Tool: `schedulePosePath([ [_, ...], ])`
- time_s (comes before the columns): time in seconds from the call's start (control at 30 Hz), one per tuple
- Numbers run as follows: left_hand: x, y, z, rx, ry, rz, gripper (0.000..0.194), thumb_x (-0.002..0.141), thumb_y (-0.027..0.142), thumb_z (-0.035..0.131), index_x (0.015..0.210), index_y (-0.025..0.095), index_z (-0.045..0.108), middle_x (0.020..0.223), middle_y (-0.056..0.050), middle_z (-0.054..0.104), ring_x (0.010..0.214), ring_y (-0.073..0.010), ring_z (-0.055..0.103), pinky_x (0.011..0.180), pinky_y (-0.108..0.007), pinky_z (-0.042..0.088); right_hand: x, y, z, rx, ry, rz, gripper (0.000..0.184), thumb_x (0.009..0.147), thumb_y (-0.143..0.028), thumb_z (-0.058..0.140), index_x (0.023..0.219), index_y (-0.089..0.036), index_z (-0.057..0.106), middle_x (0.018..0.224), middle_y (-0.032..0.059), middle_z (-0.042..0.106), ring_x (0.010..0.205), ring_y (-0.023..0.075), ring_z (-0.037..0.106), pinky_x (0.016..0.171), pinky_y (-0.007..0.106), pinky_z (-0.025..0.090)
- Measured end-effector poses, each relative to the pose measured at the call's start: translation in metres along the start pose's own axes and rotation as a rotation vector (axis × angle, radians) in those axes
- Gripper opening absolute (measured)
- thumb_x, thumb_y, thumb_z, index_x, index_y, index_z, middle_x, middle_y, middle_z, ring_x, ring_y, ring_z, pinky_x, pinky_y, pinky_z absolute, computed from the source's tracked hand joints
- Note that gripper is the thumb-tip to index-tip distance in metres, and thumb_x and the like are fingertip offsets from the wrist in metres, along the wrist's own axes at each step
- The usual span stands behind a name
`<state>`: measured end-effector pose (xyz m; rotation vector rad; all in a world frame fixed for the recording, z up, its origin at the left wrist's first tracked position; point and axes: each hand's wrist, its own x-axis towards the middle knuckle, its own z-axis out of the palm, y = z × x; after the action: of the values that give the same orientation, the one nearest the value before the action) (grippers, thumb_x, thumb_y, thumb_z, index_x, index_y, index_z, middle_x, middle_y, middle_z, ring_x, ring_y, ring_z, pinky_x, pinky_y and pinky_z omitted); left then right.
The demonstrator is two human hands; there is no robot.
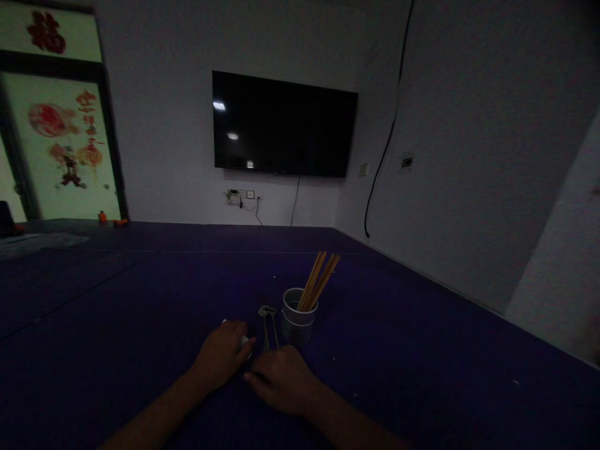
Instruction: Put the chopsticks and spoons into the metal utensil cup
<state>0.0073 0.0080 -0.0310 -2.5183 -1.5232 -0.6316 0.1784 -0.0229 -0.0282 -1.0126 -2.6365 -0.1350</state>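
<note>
A small white object [244, 341], mostly covered, lies under my left hand [223, 351]; its kind is hidden. The fingers of that hand are curled down over it. To its right, my right hand [284, 377] is closed low over the purple surface, with its thumb pointing left. Two metal spoons [266, 328] lie side by side, bowls away from me, and their handle ends disappear behind my right hand. Whether the fingers grip them is hidden. Just beyond this hand stands a grey metal cup [297, 325], holding several wooden chopsticks [319, 282] that lean right.
The purple surface [403, 350] stretches to the walls, with a few small white specks on it. A large dark television [284, 125] hangs on the far wall above sockets and cables. A black cable [385, 147] runs down the right wall. Small orange items [102, 217] are by the door.
</note>
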Motion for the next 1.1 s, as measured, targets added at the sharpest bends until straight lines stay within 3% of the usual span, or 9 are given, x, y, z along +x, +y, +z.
schedulePosePath([
  [0.5, 0.0, 0.005, -0.007, -0.015, -0.018, -0.097, 0.035, 0.092, 0.039, 0.028, 0.08, 0.019, 0.054, 0.083, -0.007, 0.065, 0.08, -0.0197, 0.06, 0.076, -0.033, 0.043, 0.0, 0.0, -0.002, 0.014, -0.045, 0.018, 0.03, 0.091, -0.035, 0.043, 0.082, -0.018, 0.067, 0.083, 0.0027, 0.072, 0.074, 0.0164, 0.067, 0.059, 0.022, 0.04],
  [0.63, 0.0, 0.003, -0.006, -0.033, 0.095, -0.086, 0.033, 0.092, 0.039, 0.029, 0.078, 0.019, 0.052, 0.079, -0.006, 0.064, 0.076, -0.0197, 0.059, 0.072, -0.032, 0.044, -0.001, -0.001, -0.002, 0.01, -0.007, 0.024, 0.029, 0.09, -0.035, 0.045, 0.078, -0.019, 0.066, 0.079, 0.002, 0.072, 0.07, 0.0156, 0.067, 0.057, 0.022, 0.039],
  [0.77, 0.0, 0.0, -0.008, -0.082, 0.304, -0.052, 0.031, 0.091, 0.039, 0.03, 0.076, 0.02, 0.05, 0.076, -0.006, 0.061, 0.074, -0.0207, 0.057, 0.067, -0.033, 0.045, 0.0, -0.001, -0.001, 0.021, 0.091, 0.088, 0.029, 0.09, -0.034, 0.046, 0.073, -0.019, 0.065, 0.075, 0.0019, 0.072, 0.065, 0.0145, 0.066, 0.055, 0.022, 0.039],
  [0.87, -0.003, -0.007, -0.008, -0.116, 0.478, 0.074, 0.026, 0.09, 0.033, 0.031, 0.08, 0.019, 0.05, 0.075, -0.006, 0.059, 0.072, -0.02, 0.056, 0.066, -0.033, 0.046, 0.0, 0.001, 0.002, 0.063, 0.217, 0.161, 0.032, 0.092, -0.031, 0.041, 0.073, -0.019, 0.063, 0.072, 0.0019, 0.07, 0.065, 0.0134, 0.065, 0.056, 0.022, 0.039],
  [1.0, -0.01, -0.013, -0.004, -0.058, 0.705, 0.445, 0.02, 0.087, 0.027, 0.035, 0.092, 0.017, 0.051, 0.083, -0.01, 0.061, 0.079, -0.0213, 0.056, 0.071, -0.035, 0.047, 0.0, 0.003, 0.001, 0.135, 0.375, 0.241, 0.039, 0.095, -0.029, 0.033, 0.071, -0.02, 0.062, 0.069, 0.0024, 0.068, 0.061, 0.0128, 0.063, 0.057, 0.022, 0.039],
  [1.1, -0.013, -0.007, -0.005, 0.009, 0.739, 0.645, 0.021, 0.085, 0.027, 0.04, 0.098, 0.015, 0.051, 0.089, -0.013, 0.062, 0.085, -0.0232, 0.056, 0.074, -0.037, 0.048, -0.001, 0.003, -0.003, 0.226, 0.444, 0.274, 0.042, 0.096, -0.03, 0.03, 0.073, -0.02, 0.063, 0.069, 0.0026, 0.068, 0.061, 0.0132, 0.063, 0.059, 0.022, 0.042],
])
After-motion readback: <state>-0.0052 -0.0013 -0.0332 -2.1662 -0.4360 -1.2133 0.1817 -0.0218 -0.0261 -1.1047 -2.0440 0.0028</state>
